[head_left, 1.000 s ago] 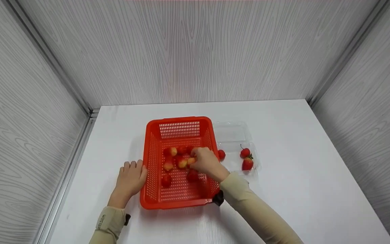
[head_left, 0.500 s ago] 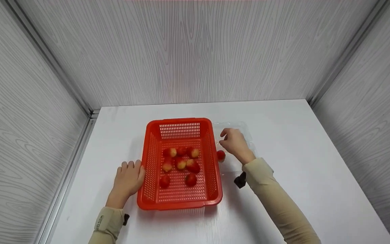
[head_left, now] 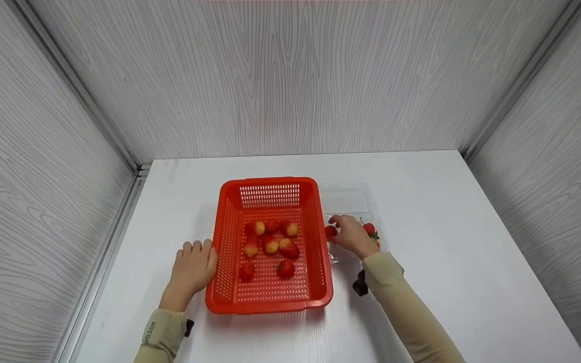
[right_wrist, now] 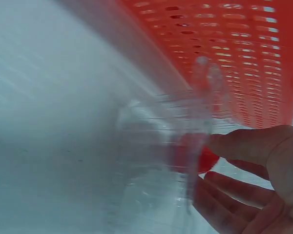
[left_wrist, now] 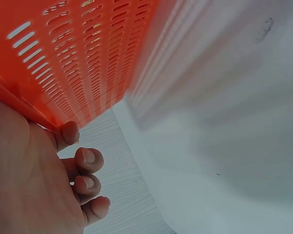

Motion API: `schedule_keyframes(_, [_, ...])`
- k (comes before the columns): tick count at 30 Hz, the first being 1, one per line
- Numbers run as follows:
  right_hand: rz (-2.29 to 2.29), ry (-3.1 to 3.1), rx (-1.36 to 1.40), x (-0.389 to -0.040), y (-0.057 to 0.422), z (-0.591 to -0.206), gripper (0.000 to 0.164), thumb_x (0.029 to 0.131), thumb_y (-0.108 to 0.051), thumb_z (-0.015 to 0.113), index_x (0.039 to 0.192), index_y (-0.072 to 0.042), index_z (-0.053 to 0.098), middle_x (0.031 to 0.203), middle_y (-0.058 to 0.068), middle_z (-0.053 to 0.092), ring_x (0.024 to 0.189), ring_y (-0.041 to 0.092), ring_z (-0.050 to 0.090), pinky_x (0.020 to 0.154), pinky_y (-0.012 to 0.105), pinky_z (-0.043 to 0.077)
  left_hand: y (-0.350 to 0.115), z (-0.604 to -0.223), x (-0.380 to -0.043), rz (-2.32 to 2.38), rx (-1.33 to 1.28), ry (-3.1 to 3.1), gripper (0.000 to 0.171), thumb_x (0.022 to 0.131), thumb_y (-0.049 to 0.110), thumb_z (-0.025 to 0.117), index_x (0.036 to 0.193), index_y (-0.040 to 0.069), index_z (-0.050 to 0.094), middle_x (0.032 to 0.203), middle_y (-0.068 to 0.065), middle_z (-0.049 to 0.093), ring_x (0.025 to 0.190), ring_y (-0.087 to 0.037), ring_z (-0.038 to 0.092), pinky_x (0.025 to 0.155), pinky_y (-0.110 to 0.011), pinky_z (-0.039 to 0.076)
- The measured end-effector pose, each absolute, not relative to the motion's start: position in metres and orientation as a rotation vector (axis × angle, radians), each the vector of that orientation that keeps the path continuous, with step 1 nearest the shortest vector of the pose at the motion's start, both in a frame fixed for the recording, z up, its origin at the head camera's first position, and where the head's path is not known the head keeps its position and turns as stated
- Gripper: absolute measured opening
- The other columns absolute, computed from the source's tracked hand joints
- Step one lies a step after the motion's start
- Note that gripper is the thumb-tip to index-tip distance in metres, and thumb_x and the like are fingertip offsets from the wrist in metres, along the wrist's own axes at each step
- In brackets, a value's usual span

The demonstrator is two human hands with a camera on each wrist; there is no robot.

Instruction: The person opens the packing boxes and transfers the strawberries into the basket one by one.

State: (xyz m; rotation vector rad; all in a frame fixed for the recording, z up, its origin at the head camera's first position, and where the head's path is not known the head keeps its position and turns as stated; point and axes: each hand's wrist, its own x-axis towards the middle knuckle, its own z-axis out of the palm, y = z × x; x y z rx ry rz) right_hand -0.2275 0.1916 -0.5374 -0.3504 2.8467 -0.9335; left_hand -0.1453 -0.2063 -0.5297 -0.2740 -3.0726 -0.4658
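Observation:
A red perforated plastic basket (head_left: pixel 270 306) holds several red and red-yellow fruits, among them a strawberry-like fruit (head_left: pixel 289 248) and a round red fruit (head_left: pixel 246 271). My left hand (head_left: pixel 193 267) rests against the basket's left side, fingers loosely bent, as the left wrist view shows. Right of the basket, my right hand (head_left: pixel 353 236) is inside a clear plastic box (right_wrist: pixel 156 195). Its thumb and fingers pinch a small red fruit (right_wrist: pixel 207 160) from both sides. Behind this hand lie a stemmed red fruit (head_left: pixel 369 228) and a mostly hidden strawberry (head_left: pixel 375 239).
The clear box's lid (head_left: pixel 348 197) lies folded back behind it, close to the basket's right wall. Everything stands on a white table (head_left: pixel 452 262), with grey wood-grain panels (head_left: pixel 290 75) behind and at both sides.
My right hand has left the basket, where a red-yellow fruit stays behind, and moved right, then down to the red fruit in the clear box. The left hand stays at the basket's side.

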Motion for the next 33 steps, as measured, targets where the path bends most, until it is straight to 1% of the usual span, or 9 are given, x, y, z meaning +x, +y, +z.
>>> schedule_keyframes(2, [-0.92, 2.857, -0.335, -0.226, 0.19, -0.545, 0.041, 0.081, -0.004, 0.076, 0.119, 0.004, 0.065, 0.106, 0.019, 0.065, 0.1, 0.034, 0.061, 0.09, 0.048, 0.05, -0.206, -0.531, -0.146, -0.467, -0.266, -3.079, 0.024, 0.104, 0.027, 0.035, 0.097, 0.007, 0.046, 0.084, -0.011, 0.041, 0.081, -0.031, 0.036, 0.072, -0.044, 0.03])
schedule_keyframes(5, [-0.894, 2.879, -0.319, -0.224, 0.189, -0.553, 0.043, 0.08, -0.006, 0.076, 0.122, 0.0, 0.065, 0.103, 0.015, 0.063, 0.093, 0.03, 0.06, 0.088, 0.045, 0.051, -0.206, -0.531, -0.145, -0.475, -0.252, -3.093, 0.024, 0.105, 0.027, 0.036, 0.098, 0.007, 0.047, 0.085, -0.011, 0.041, 0.083, -0.03, 0.037, 0.072, -0.044, 0.03])
schedule_keyframes(7, [-0.899, 2.885, -0.303, -0.223, 0.189, -0.558, 0.042, 0.081, -0.007, 0.077, 0.121, -0.001, 0.065, 0.1, 0.012, 0.062, 0.089, 0.027, 0.059, 0.085, 0.043, 0.052, -0.205, -0.53, -0.145, -0.48, -0.249, -3.101, 0.024, 0.105, 0.027, 0.036, 0.099, 0.006, 0.047, 0.085, -0.011, 0.041, 0.083, -0.031, 0.037, 0.073, -0.044, 0.031])
schedule_keyframes(11, [-0.965, 2.853, -0.24, -0.219, 0.189, -0.565, 0.039, 0.082, -0.011, 0.078, 0.118, -0.001, 0.067, 0.099, 0.01, 0.06, 0.088, 0.024, 0.058, 0.084, 0.04, 0.053, -0.206, -0.531, -0.145, -0.489, -0.248, -3.111, 0.025, 0.105, 0.027, 0.036, 0.101, 0.006, 0.047, 0.086, -0.011, 0.041, 0.084, -0.031, 0.037, 0.073, -0.044, 0.03])
schedule_keyframes(16, [-1.05, 2.809, -0.178, -0.217, 0.19, -0.567, 0.038, 0.082, -0.013, 0.079, 0.116, -0.002, 0.067, 0.101, 0.009, 0.06, 0.09, 0.024, 0.058, 0.083, 0.04, 0.053, -0.206, -0.532, -0.145, -0.49, -0.242, -3.118, 0.025, 0.105, 0.027, 0.035, 0.101, 0.006, 0.047, 0.086, -0.011, 0.041, 0.084, -0.031, 0.037, 0.073, -0.044, 0.03])
schedule_keyframes(19, [-1.05, 2.83, -0.197, -0.217, 0.19, -0.567, 0.036, 0.082, -0.01, 0.079, 0.115, -0.001, 0.067, 0.1, 0.011, 0.06, 0.09, 0.026, 0.058, 0.083, 0.041, 0.053, -0.207, -0.531, -0.146, -0.494, -0.245, -3.115, 0.025, 0.105, 0.027, 0.035, 0.101, 0.006, 0.047, 0.086, -0.011, 0.041, 0.084, -0.031, 0.037, 0.073, -0.044, 0.03])
schedule_keyframes(24, [-1.095, 2.832, -0.193, -0.218, 0.193, -0.566, 0.034, 0.081, -0.007, 0.078, 0.112, -0.001, 0.067, 0.098, 0.011, 0.061, 0.089, 0.026, 0.058, 0.083, 0.042, 0.053, -0.206, -0.532, -0.146, -0.49, -0.235, -3.124, 0.026, 0.105, 0.028, 0.034, 0.102, 0.005, 0.047, 0.086, -0.011, 0.041, 0.084, -0.031, 0.037, 0.073, -0.044, 0.03])
schedule_keyframes(30, [-0.992, 2.952, -0.288, -0.223, 0.197, -0.566, 0.029, 0.079, -0.008, 0.078, 0.105, 0.003, 0.068, 0.093, 0.014, 0.063, 0.087, 0.029, 0.059, 0.083, 0.045, 0.051, -0.206, -0.531, -0.147, -0.454, -0.231, -3.122, 0.025, 0.104, 0.027, 0.035, 0.101, 0.005, 0.047, 0.085, -0.011, 0.043, 0.082, -0.031, 0.038, 0.072, -0.044, 0.031])
schedule_keyframes(33, [-1.0, 2.944, -0.246, -0.223, 0.198, -0.562, 0.029, 0.081, -0.01, 0.078, 0.106, 0.002, 0.068, 0.094, 0.014, 0.064, 0.089, 0.029, 0.059, 0.084, 0.044, 0.051, -0.205, -0.531, -0.148, -0.462, -0.232, -3.12, 0.025, 0.104, 0.027, 0.035, 0.101, 0.005, 0.047, 0.086, -0.011, 0.043, 0.083, -0.031, 0.038, 0.072, -0.044, 0.031])
